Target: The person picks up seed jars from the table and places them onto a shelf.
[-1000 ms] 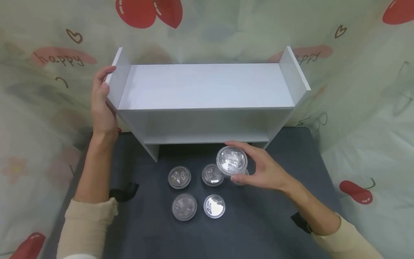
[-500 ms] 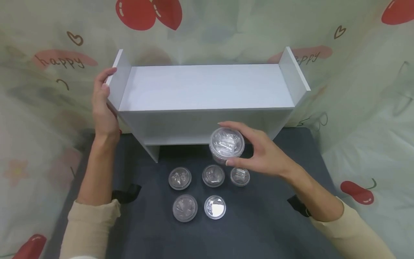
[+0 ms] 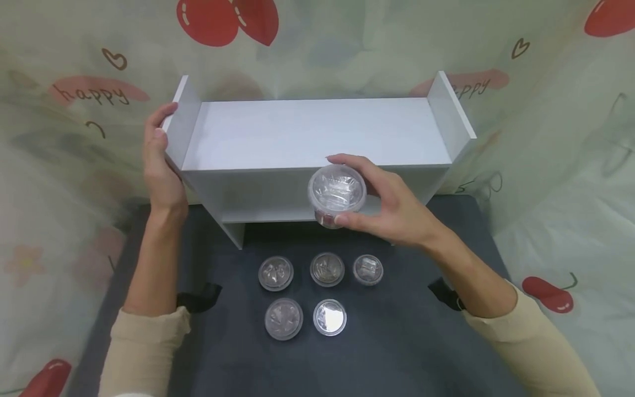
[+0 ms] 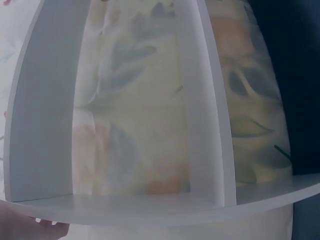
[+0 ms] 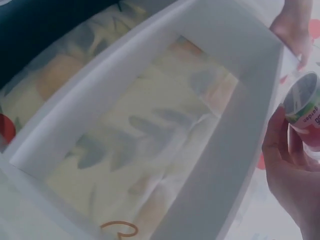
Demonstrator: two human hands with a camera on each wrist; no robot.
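A white two-tier shelf (image 3: 312,132) stands at the back of the dark table. My left hand (image 3: 161,165) grips the front edge of its left side panel; only a few fingers (image 4: 52,229) show in the left wrist view. My right hand (image 3: 397,212) holds a clear round plastic jar (image 3: 337,188) between thumb and fingers, raised in front of the upper board's front edge. Crinkled clear wrapping shows through its lid. In the right wrist view the jar (image 5: 306,117) is tilted and bears a colourful label with the word "garden".
Several similar lidded jars stand on the table below the shelf, among them a front left jar (image 3: 284,319), a front right jar (image 3: 329,317) and a back right jar (image 3: 368,270). A printed curtain (image 3: 317,55) hangs behind and along both sides.
My right hand has lifted the jar up and slightly left, from over the table jars to the upper board's front edge. The left hand keeps its grip on the side panel.
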